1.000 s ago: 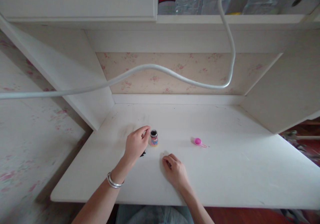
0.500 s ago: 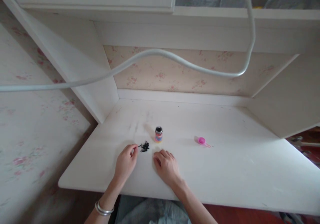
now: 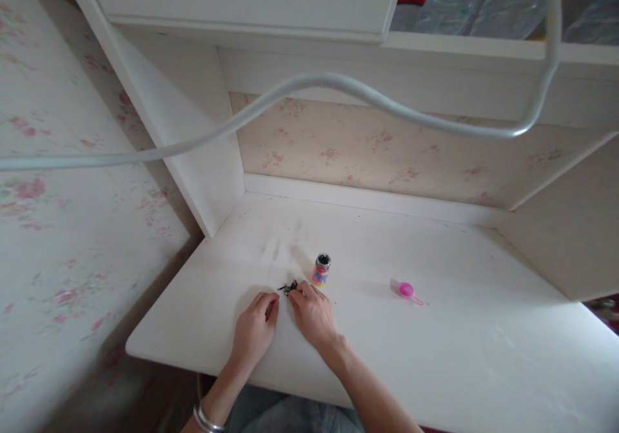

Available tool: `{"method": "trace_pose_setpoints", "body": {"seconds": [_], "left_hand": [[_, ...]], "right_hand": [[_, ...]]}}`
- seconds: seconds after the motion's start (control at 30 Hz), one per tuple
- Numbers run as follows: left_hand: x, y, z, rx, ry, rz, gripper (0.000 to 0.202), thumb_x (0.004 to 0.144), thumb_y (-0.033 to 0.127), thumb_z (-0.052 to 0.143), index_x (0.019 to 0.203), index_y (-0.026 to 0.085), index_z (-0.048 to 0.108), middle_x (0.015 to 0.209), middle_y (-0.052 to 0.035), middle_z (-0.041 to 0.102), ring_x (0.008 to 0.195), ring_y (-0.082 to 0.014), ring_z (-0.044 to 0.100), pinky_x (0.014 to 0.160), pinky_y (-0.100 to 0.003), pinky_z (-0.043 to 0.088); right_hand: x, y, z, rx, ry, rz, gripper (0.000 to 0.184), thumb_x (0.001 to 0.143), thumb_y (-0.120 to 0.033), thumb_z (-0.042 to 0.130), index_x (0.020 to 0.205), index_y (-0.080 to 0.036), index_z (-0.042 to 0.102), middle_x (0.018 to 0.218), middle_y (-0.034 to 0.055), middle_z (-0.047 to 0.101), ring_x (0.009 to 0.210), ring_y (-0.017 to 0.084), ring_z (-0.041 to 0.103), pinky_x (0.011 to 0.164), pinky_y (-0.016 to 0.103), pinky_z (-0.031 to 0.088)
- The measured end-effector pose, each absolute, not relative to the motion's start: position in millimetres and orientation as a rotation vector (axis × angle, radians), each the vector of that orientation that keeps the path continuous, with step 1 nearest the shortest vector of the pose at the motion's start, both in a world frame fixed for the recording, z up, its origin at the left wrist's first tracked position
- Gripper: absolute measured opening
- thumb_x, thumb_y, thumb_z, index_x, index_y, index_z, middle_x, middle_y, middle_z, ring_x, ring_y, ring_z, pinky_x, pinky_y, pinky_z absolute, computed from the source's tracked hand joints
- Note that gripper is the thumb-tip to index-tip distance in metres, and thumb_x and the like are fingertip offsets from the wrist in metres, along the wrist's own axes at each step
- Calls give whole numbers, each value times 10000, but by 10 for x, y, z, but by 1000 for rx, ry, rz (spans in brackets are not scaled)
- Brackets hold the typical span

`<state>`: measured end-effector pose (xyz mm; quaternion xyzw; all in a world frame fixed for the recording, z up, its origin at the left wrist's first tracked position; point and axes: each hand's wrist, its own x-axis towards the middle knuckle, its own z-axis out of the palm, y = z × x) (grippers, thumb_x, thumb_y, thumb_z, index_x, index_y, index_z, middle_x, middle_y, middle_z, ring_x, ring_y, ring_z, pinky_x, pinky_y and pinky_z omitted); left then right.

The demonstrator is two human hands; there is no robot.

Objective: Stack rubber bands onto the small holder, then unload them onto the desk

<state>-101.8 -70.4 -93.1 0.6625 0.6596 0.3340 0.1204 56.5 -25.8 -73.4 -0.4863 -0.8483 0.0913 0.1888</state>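
Here the small jar [image 3: 321,273] points mouth-up, its long axis vertical.

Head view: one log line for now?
left hand: near black pile | right hand: at black pile | jar: upright, open | pink cap: on desk

White, flat-topped desk [image 3: 459,362]; front left corner rounded; faint grey smudges [image 3: 276,250] left of middle, towards the back. Standing upright on it: small cylindrical jar [image 3: 321,271] with multicoloured label, mouth uncovered, black contents [image 3: 324,259] showing at the rim. Just beside, nearer the front edge: loose little heap of thin black strands [image 3: 289,287], partly hidden. Well apart, to the right: round bright-pink plastic piece [image 3: 406,290], slim pink loop [image 3: 416,301] trailing.
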Motion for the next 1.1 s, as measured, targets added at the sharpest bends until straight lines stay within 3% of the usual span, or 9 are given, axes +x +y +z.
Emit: {"method": "trace_pose_setpoints", "body": {"seconds": [0.3, 0.57, 0.9, 1.1], "left_hand": [[-1006, -710, -906, 1974, 1924, 901, 200, 930, 260, 413, 996, 232, 599, 970, -26, 658, 831, -152, 642, 744, -256, 496], [-1011, -738, -868, 2013, 1942, 880, 209, 934, 261, 399, 986, 241, 600, 971, -16, 666, 802, -137, 638, 681, -232, 478], [-1021, -747, -908, 2049, 1933, 877, 177, 928, 258, 424, 990, 244, 589, 978, -14, 670, 818, -148, 646, 706, -244, 477], [-1024, -759, -904, 2044, 1939, 893, 179, 926, 245, 421, 964, 237, 596, 971, -18, 673, 802, -144, 646, 685, -237, 477]], "right_hand": [[789, -348, -604, -1355, -2073, 599, 211, 934, -260, 481, 904, -260, 690, 898, 3, 676, 823, 142, 625, 746, 217, 445], [1029, -359, -379, -1353, -1855, 655, 229, 936, -320, 454, 975, -228, 661, 918, 32, 681, 732, 134, 614, 663, 226, 454], [1195, 40, 269, -1359, -1703, 549, 232, 866, -384, 553, 847, -210, 705, 891, 38, 629, 553, 97, 473, 551, 250, 412], [1146, 354, 223, -1389, -1807, 618, 180, 802, -326, 584, 771, -223, 728, 864, 34, 656, 616, 123, 533, 610, 268, 433]]}}
